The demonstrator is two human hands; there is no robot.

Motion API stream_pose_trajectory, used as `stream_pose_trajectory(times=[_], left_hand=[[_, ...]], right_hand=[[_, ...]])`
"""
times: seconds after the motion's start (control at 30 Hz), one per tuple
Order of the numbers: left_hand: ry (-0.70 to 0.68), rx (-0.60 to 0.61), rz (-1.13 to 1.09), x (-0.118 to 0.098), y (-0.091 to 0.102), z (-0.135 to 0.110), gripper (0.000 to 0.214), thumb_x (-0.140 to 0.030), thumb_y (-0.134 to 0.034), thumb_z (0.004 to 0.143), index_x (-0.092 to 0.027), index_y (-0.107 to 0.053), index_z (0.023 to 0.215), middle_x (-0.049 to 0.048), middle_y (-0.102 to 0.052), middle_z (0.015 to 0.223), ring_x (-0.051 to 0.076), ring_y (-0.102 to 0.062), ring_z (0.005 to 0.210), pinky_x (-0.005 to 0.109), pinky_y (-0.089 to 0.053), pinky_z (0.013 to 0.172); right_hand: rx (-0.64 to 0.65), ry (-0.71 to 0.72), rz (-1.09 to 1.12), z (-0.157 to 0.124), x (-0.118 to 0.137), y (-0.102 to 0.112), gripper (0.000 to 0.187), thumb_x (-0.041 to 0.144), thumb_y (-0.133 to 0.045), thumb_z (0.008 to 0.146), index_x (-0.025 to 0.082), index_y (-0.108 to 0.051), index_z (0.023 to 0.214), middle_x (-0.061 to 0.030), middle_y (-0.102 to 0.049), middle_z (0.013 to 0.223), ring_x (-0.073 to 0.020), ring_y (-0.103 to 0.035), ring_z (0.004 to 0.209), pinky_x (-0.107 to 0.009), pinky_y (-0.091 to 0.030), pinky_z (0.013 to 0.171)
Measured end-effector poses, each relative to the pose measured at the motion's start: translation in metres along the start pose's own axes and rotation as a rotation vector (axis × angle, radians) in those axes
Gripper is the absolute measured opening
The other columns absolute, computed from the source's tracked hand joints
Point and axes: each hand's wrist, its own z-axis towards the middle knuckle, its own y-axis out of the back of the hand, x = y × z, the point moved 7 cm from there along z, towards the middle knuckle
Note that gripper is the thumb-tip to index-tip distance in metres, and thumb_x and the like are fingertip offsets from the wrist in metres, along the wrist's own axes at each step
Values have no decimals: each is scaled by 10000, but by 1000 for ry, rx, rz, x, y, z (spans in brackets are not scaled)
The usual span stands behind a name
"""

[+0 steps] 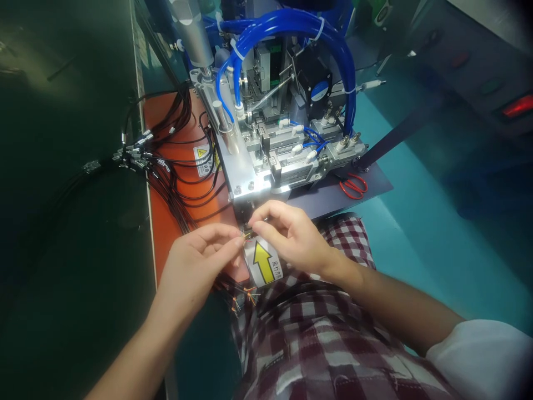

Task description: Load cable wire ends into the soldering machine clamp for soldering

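we see machine (270, 111) on orange surface (164, 222) | black cable bundle (175, 166) to its left | left hand (195, 266), right hand (293, 233) meet at machine's front edge, above arrow label (264, 262) | both grips pinch thin wire (246, 234) | we judge it light, limp, bared strands fragile; hold the insulation just behind the tips

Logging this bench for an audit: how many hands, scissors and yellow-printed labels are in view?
Hands: 2 (left hand, right hand, both pinching one wire end)
Scissors: 1
Yellow-printed labels: 2 (arrow label, warning sticker)
Total: 5
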Motion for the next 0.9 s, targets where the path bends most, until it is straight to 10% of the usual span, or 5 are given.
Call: stream_pose_trajectory(times=[0.33, 0.53, 0.9], left_hand=[[-95, -56, 170, -6, 1, -6, 270, -437, -787, 770, -195, -707, 861, 14, -704, 675, 154, -671, 552, 212, -549, 517], [-178, -147, 182, -15, -3, -12, 208, -392, -764, 769, -198, -705, 813, -32, -639, 597, 94, -585, 483, 150, -467, 455], [-33, -56, 141, -1, -1, -4, 250, -438, -784, 774, -208, -709, 836, -30, -614, 563, 100, -561, 484, 164, -446, 462]], right_hand=[[-38, 174, -250, -7, 17, -7, 116, 172, -530, 908, 172, -544, 792, -5, -569, 781, -99, -467, 606, -264, -380, 587], [0, -164, -18, -8, -3, -10, 129, 202, -554, 908, 187, -544, 779, 23, -582, 747, -95, -502, 601, -250, -395, 593], [23, -204, 33, -3, -7, -9, 102, 249, -618, 878, 176, -617, 808, 13, -637, 777, -83, -494, 570, -243, -387, 552]])
